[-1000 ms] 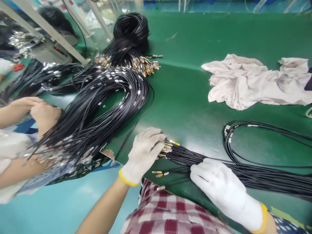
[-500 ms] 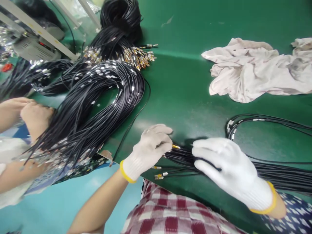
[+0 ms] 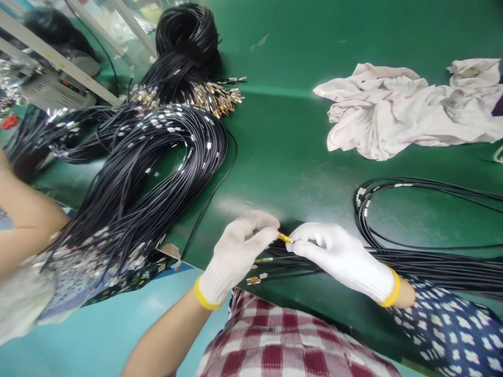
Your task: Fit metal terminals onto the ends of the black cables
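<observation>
My left hand (image 3: 245, 246), in a white knit glove with a yellow cuff, pinches one end of a small yellow connector (image 3: 284, 237). From the other side my right hand (image 3: 334, 254), gloved the same way, has thumb and fingertips closed at the connector's right end, where it meets a black cable. Beneath and beside my hands lie black cables (image 3: 432, 267) running off to the right. Several loose cable ends with metal and yellow tips (image 3: 257, 279) stick out below my left hand.
A large looped bundle of black cables (image 3: 212, 152) with white tags lies left, another coil (image 3: 186, 31) behind it. Crumpled pale cloth (image 3: 393, 112) lies at back right. Another person's arm (image 3: 31, 220) is at far left, near a grey device (image 3: 55, 89).
My right hand has moved left and closed at the yellow connector by my left fingertips. At far left the other person's hands have moved out of sight, leaving an arm. The view shifted slightly.
</observation>
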`<control>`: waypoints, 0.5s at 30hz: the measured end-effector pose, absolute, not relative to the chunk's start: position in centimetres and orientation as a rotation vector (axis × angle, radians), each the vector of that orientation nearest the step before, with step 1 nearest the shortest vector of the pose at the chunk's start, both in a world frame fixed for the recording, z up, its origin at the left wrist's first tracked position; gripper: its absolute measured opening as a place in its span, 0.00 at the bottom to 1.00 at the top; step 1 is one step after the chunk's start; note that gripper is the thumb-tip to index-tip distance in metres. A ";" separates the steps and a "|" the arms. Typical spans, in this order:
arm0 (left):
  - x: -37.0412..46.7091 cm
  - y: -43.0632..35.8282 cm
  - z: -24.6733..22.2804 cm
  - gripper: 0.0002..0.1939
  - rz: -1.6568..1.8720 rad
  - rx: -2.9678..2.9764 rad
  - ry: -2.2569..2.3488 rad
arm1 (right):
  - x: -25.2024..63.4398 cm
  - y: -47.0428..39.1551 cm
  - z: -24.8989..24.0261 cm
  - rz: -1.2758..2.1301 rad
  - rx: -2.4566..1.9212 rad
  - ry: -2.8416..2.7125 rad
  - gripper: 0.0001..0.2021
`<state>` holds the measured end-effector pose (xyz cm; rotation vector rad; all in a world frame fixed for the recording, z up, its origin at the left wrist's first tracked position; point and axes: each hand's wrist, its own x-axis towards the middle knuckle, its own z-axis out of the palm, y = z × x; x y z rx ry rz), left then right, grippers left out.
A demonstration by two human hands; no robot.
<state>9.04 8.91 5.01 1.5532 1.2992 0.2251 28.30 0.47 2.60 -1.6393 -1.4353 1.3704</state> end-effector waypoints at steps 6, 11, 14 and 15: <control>9.1 8.4 4.7 0.11 0.286 1.514 1.320 | 28.5 0.0 2.2 1.552 -1.530 -1.061 0.15; 9.2 7.9 5.5 0.12 0.285 1.593 1.324 | 28.1 0.0 2.4 1.492 -1.579 -1.098 0.14; 9.6 7.6 5.8 0.10 0.322 1.670 1.280 | 27.9 -0.1 2.7 1.422 -1.666 -1.242 0.13; 9.7 7.5 5.8 0.10 0.331 1.692 1.272 | 27.9 -0.1 2.8 1.396 -1.689 -1.285 0.13</control>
